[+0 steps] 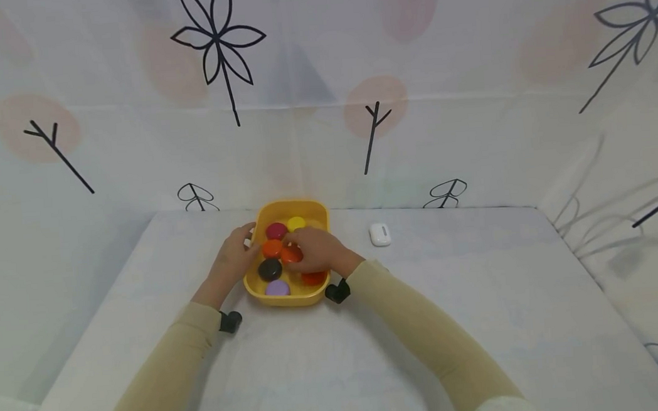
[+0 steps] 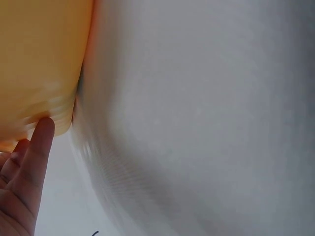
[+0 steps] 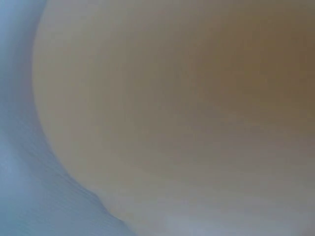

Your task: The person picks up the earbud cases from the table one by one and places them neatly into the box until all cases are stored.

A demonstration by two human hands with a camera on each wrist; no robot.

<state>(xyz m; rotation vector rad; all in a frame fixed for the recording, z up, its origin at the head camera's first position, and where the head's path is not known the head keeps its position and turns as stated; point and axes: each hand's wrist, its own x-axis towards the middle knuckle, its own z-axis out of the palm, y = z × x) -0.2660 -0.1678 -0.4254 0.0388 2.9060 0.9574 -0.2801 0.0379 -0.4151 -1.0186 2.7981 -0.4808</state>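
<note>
A yellow tray [image 1: 289, 301] with rounded corners holds several smooth, rounded pieces. Among them are a crimson piece [image 1: 276, 231], a yellow piece [image 1: 296, 223], an orange piece [image 1: 272, 248], a black piece [image 1: 270, 269] and a lavender piece [image 1: 277, 288]. My right hand [image 1: 317, 249] reaches in over the right rim and pinches a red-orange round piece [image 1: 292, 255] between thumb and fingers. Another red-orange piece [image 1: 313, 278] lies under that wrist. At the left side, my left hand [image 1: 233, 258] touches the tray, its extended fingers [image 2: 39, 157] against the outer wall in the left wrist view.
A small white case [image 1: 380, 234] lies on the white-covered table [image 1: 481, 284], right of the tray. Behind the table hangs a pale cloth [image 1: 303, 150] with flower drawings. Dark wrist mounts [image 1: 337, 291] sit near the tray's front corners. The right wrist view is mostly a blurred yellowish surface.
</note>
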